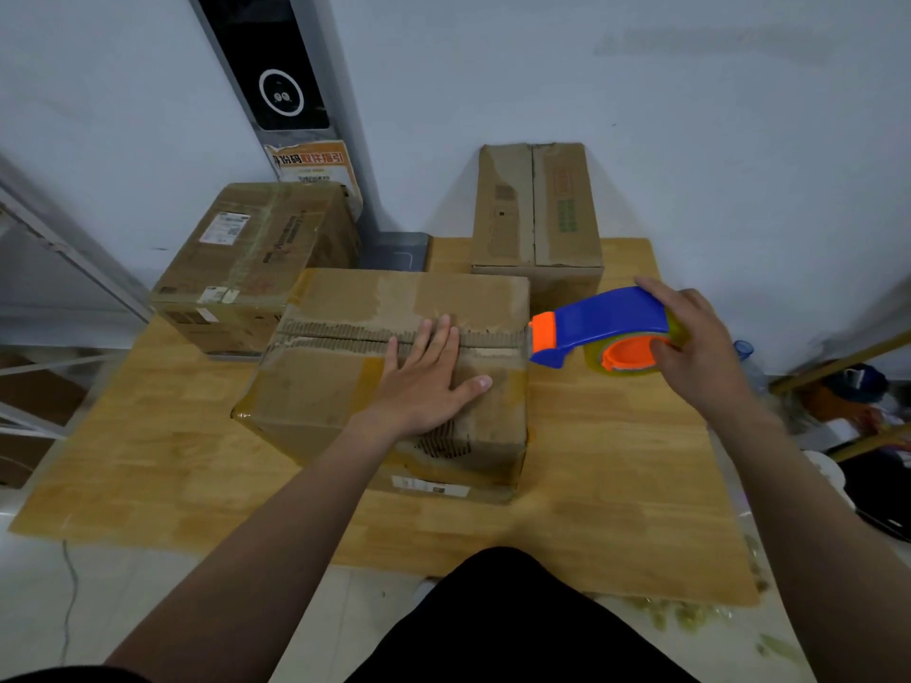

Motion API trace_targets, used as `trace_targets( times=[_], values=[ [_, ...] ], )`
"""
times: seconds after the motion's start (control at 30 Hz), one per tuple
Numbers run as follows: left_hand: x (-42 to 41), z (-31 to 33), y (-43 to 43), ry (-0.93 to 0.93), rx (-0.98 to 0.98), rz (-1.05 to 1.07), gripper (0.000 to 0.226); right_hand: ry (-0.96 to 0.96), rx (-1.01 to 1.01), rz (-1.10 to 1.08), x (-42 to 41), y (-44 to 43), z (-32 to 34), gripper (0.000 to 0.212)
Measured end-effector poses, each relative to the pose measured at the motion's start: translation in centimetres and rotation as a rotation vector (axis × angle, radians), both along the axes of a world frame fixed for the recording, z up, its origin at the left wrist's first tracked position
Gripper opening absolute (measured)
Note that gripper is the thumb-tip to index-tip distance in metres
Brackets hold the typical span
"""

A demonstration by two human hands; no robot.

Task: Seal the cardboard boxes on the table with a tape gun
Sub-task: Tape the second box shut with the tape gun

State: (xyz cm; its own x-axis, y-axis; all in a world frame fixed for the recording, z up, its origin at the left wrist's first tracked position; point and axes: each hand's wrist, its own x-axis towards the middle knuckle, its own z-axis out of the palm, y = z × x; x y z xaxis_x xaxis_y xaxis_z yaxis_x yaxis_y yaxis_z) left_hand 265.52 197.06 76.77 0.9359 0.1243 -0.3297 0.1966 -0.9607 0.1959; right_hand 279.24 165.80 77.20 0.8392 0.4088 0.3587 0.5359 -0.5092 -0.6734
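- Left hand (428,382): fingers flat and spread, pressing the top of the box (345,386) over its seam.
- Right hand (700,352): fingers curled round the tape gun (599,325); nose at the box's right edge.
- Box mid-table (616,460).

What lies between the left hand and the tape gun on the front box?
Head view: only a stretch of the front box's ragged top seam lies between the left hand and the tape gun.
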Motion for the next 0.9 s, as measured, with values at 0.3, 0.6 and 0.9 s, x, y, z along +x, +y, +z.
trace_targets(
  times=[0.3, 0.6, 0.9],
  values=[
    [-0.3, 0.0, -0.8, -0.014, 0.016, 0.054, 0.096, 0.001, -0.099, 0.025, -0.4, -0.1, -1.1, 0.089],
    [1.3, -0.1, -6.7, 0.010, 0.067, 0.044, 0.108, 0.044, -0.091, 0.026, -0.5, -0.2, -1.8, 0.091],
    [2.6, -0.4, -8.5, -0.018, 0.077, 0.069, 0.083, 0.097, -0.087, 0.061, -0.3, -1.3, -1.8, 0.092]
  ],
)
